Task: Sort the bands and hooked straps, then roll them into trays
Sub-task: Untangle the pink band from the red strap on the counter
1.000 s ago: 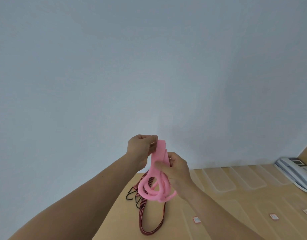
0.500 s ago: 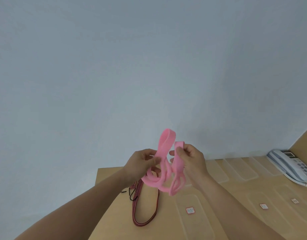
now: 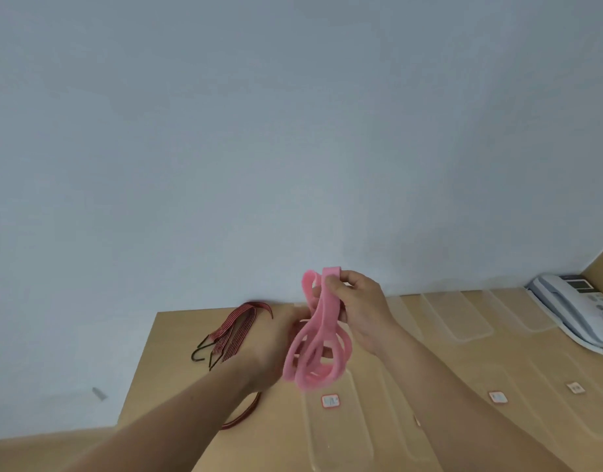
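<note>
Above tabletop (image 3: pixel 177 352), our right hand (image 3: pixel 361 311) pinches pink band (image 3: pixel 318 338) top, fingers (image 3: pixel 332 284) clamped; left hand (image 3: pixel 276 345) blurry, we cannot tell. Band unrolled, hooked strap (image 3: pixel 235 332) waits, trays (image 3: pixel 340 444) hold no rolls.

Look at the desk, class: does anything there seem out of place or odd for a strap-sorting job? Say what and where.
The telephone at the far right of the desk, beside the clear trays, belongs to no sorting job. Otherwise nothing looks spilled or damaged.

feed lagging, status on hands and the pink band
Right hand pinches pink band top. Left hand at its loops, grip blurred. Clear tray below, nothing in the way.
</note>
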`<state>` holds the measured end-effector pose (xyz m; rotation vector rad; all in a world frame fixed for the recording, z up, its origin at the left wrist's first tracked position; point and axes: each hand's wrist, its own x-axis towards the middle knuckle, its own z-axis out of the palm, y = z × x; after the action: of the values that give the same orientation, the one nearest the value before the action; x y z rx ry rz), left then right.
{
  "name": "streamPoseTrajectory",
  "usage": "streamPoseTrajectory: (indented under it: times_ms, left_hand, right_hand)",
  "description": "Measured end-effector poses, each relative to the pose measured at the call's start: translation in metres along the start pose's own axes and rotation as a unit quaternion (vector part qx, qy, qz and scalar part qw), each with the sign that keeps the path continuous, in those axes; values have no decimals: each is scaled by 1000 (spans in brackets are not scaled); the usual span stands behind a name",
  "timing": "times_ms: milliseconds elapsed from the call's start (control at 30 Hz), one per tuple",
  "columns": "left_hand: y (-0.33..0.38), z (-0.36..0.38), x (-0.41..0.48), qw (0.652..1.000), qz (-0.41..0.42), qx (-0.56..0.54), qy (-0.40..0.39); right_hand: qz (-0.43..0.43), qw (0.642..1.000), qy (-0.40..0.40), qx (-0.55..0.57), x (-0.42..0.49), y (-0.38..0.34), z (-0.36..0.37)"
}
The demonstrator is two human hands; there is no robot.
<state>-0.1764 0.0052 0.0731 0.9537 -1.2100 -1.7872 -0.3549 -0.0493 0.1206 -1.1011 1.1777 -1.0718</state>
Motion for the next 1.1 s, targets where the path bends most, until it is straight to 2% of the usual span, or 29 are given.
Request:
streamPoseTrajectory:
  times_ms: [67, 167, 300, 367, 433, 533, 800, 933, 1033, 1100]
  left_hand:
    - [-13, 15, 8, 1000, -16, 19, 6]
    - [-22, 32, 22, 990, -117, 12, 80]
    - [-57, 42, 23, 982, -138, 2, 130]
    - [-66, 44, 22, 975, -164, -26, 146]
    - [-79, 45, 17, 972, -179, -60, 138]
    - [-93, 47, 14, 967, -203, -59, 139]
    - [-122, 45, 29, 966, -204, 23, 154]
    - [-134, 42, 41, 946, -242, 115, 180]
    - [-144, 44, 48, 907, -275, 254, 192]
    - [-145, 49, 50, 867, -271, 376, 184]
  right_hand:
    - [10, 1000, 6, -8, 6, 14, -9]
    - [8, 997, -9, -78, 11, 38, -17]
    - [6, 970, -11, -241, 11, 72, -33]
    - [27, 960, -8, -278, 4, 92, -49]
    - [100, 968, -40, -225, -8, 110, -63]
    - [187, 963, -140, -136, -24, 135, -75]
    - [151, 962, -121, -192, -25, 164, -78]
    - [178, 952, -101, -227, -21, 177, -75]
    - [180, 936, -98, -285, -20, 186, -73]
    - [175, 928, -80, -320, -19, 190, -71]
